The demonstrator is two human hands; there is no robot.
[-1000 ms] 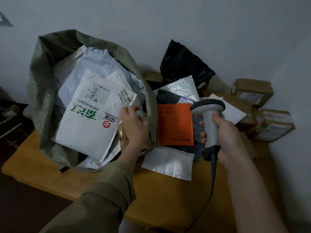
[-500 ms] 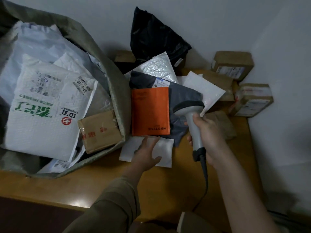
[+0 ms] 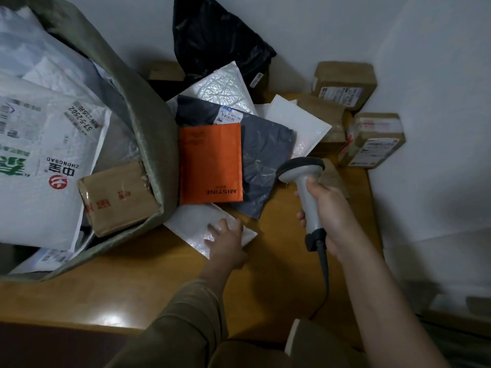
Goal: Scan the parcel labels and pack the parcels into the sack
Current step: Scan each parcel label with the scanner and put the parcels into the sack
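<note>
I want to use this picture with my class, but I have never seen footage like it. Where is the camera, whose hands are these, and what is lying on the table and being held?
The camera sits on a person's head, looking down at their own two hands. There is no machine. The right hand grips a grey barcode scanner with a cable. The left hand rests on a small white padded envelope lying on the wooden table. Beside it lie an orange envelope, a dark grey bag and taped cardboard boxes by the wall. On the left, a green sack already holds several parcels.
</note>
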